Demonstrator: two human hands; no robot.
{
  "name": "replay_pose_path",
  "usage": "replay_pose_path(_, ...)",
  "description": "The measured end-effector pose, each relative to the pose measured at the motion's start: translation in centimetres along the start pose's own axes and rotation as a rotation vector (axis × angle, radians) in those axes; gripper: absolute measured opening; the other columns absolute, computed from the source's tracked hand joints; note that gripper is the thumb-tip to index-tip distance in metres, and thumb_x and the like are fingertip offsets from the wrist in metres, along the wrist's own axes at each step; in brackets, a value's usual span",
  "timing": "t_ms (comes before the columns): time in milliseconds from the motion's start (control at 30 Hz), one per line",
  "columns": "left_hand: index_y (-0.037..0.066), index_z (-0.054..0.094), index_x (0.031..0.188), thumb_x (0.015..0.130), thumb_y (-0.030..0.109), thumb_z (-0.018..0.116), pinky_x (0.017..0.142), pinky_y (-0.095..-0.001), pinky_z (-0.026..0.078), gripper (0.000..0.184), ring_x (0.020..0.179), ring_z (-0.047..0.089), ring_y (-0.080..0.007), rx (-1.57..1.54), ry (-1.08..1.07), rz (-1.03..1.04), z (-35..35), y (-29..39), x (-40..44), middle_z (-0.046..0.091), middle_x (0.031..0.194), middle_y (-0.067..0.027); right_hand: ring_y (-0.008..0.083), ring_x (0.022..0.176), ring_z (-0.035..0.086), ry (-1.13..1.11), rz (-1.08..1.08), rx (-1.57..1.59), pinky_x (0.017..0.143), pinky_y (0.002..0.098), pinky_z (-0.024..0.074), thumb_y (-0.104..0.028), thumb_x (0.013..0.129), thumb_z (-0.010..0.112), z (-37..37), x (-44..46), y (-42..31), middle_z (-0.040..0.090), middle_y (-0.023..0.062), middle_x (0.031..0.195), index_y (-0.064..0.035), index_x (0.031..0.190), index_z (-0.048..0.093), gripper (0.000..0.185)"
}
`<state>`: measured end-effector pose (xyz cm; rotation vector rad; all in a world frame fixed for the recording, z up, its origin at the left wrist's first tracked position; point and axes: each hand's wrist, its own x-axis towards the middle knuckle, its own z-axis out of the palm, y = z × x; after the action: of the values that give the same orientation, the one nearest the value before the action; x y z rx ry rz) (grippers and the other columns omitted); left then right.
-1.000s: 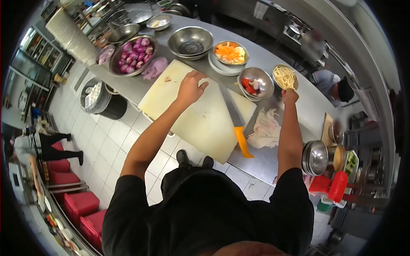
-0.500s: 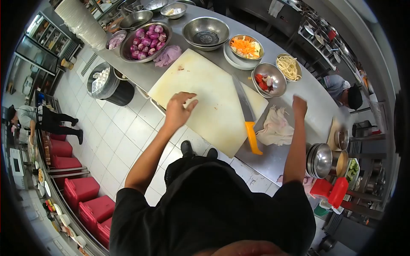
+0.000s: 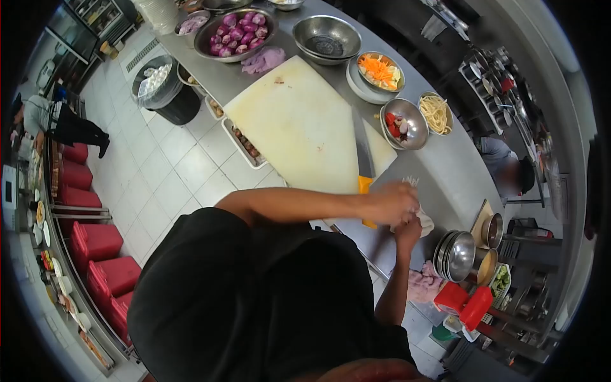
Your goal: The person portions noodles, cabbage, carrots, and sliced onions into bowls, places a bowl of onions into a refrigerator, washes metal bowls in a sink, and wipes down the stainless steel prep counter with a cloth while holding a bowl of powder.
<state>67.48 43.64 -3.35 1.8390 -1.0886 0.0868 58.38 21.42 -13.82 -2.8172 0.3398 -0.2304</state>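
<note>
Both hands meet over the steel table, right of the knife's orange handle (image 3: 366,184). My left hand (image 3: 391,204) is blurred, its fingers over the whitish cloth (image 3: 421,223); its grip is unclear. Closed on that cloth is my right hand (image 3: 408,233), just below the left. The knife blade (image 3: 363,148) lies across the white cutting board (image 3: 299,127). Beyond the board stand a bowl with red pieces (image 3: 405,124), a bowl of noodle-like strips (image 3: 436,114) and a bowl of shredded carrot (image 3: 380,71).
A bowl of purple onions (image 3: 235,35) and a purple cloth (image 3: 263,60) are at the far left. Stacked steel bowls (image 3: 455,256) and a red container (image 3: 474,307) stand at the right. A bin (image 3: 167,89) is beside the table. A co-worker (image 3: 506,167) is across it.
My right hand has left the noodle bowl and come down to the cloth. My left hand has crossed over from the board to join it. The cloth is now bunched up, and the view has shifted.
</note>
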Motion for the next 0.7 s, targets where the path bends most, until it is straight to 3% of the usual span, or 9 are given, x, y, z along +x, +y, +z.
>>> replay_pose_path(100, 0.003, 0.069, 0.097, 0.075, 0.014, 0.071, 0.089, -0.0418, 0.047, 0.024, 0.098, 0.059, -0.0339, -0.024, 0.234, -0.141, -6.4, -5.4, -1.1, 0.065, 0.1, -0.0158, 0.0429, 0.092, 0.059, -0.032, 0.074, -0.059, 0.079, 0.0462, 0.0483, 0.0, 0.071, 0.054, -0.2, -0.3, 1.8, 0.063, 0.0245, 0.096, 0.0009, 0.109, 0.062, 0.039)
replay_pose_path(200, 0.005, 0.07, 0.098, 0.076, 0.016, 0.074, 0.083, -0.0401, 0.05, 0.024, 0.092, 0.062, -0.0316, 0.291, 0.41, -0.403, -14.9, -11.7, -4.5, 0.065, 0.1, -0.0141, 0.041, 0.097, 0.058, -0.242, 0.073, -0.12, 0.084, 0.0463, 0.0466, -0.005, 0.075, 0.059, -2.9, -0.1, 1.6, 0.063, 0.0236, 0.1, 0.0005, 0.111, 0.063, 0.037)
replay_pose_path(300, 0.006, 0.071, 0.098, 0.079, 0.018, 0.073, 0.075, -0.0369, 0.052, 0.023, 0.08, 0.064, -0.028, 0.394, 0.475, -0.591, -20.4, -13.1, -8.4, 0.066, 0.1, -0.0145, 0.0394, 0.09, 0.061, 0.051, -0.067, -0.052, 0.081, 0.0472, 0.0474, -0.015, 0.076, 0.069, -4.9, 0.0, -5.4, 0.064, 0.0221, 0.094, -0.0017, 0.111, 0.063, 0.038)
replay_pose_path(333, 0.006, 0.071, 0.098, 0.079, 0.018, 0.073, 0.075, -0.0368, 0.052, 0.023, 0.08, 0.063, -0.0276, 0.4, 0.473, -0.636, -21.2, -13.6, -9.7, 0.066, 0.1, -0.0145, 0.0396, 0.099, 0.058, -0.095, 0.036, 0.184, 0.09, 0.0478, 0.0447, -0.023, 0.078, 0.072, -5.2, 0.1, -8.9, 0.064, 0.0211, 0.103, -0.0034, 0.119, 0.06, 0.048)
replay_pose_path(367, 0.006, 0.071, 0.098, 0.079, 0.019, 0.073, 0.075, -0.0367, 0.052, 0.023, 0.08, 0.063, -0.0272, 0.407, 0.478, -0.677, -21.8, -14.3, -10.7, 0.066, 0.099, -0.0145, 0.0401, 0.098, 0.058, -0.087, -0.065, 0.136, 0.088, 0.0475, 0.0455, -0.022, 0.078, 0.072, -3.9, 0.2, -11.4, 0.064, 0.0214, 0.103, -0.0043, 0.122, 0.058, 0.05)
replay_pose_path(433, 0.006, 0.072, 0.098, 0.078, 0.019, 0.073, 0.074, -0.0363, 0.051, 0.024, 0.078, 0.063, -0.0263, 0.382, 0.501, -0.647, -22.3, -14.9, -12.1, 0.066, 0.1, -0.0144, 0.0409, 0.096, 0.059, -0.067, -0.265, 0.033, 0.086, 0.0469, 0.0469, -0.021, 0.077, 0.072, -1.1, 0.5, -15.3, 0.064, 0.0219, 0.102, -0.006, 0.127, 0.054, 0.055)
replay_pose_path(533, 0.006, 0.071, 0.101, 0.079, 0.018, 0.073, 0.073, -0.0361, 0.051, 0.025, 0.077, 0.062, -0.0258, 0.3, 0.514, -0.643, -23.5, -13.9, -13.7, 0.066, 0.1, -0.0145, 0.0424, 0.094, 0.061, -0.148, -0.158, 0.162, 0.08, 0.048, 0.0483, -0.019, 0.079, 0.07, 2.3, 1.2, -16.7, 0.064, 0.0223, 0.103, -0.0064, 0.129, 0.049, 0.056)
replay_pose_path(633, 0.006, 0.071, 0.103, 0.079, 0.018, 0.073, 0.074, -0.0347, 0.051, 0.026, 0.08, 0.063, -0.0249, 0.257, 0.541, -0.598, -25.9, -16.0, -18.0, 0.066, 0.102, -0.014, 0.0458, 0.09, 0.061, -0.103, -0.052, -0.083, 0.077, 0.0514, 0.0476, -0.017, 0.083, 0.066, 2.4, 0.1, -18.7, 0.064, 0.0233, 0.095, -0.0056, 0.124, 0.049, 0.046)
replay_pose_path(700, 0.005, 0.07, 0.105, 0.081, 0.017, 0.072, 0.075, -0.0329, 0.051, 0.027, 0.085, 0.064, -0.0232, 0.178, 0.554, -0.64, -28.5, -18.2, -22.0, 0.066, 0.106, -0.0133, 0.039, 0.077, 0.062, 0.011, -0.116, -0.01, 0.067, 0.0472, 0.0491, -0.017, 0.087, 0.062, 1.5, -1.5, -21.0, 0.064, 0.0193, 0.085, -0.0056, 0.12, 0.049, 0.037)
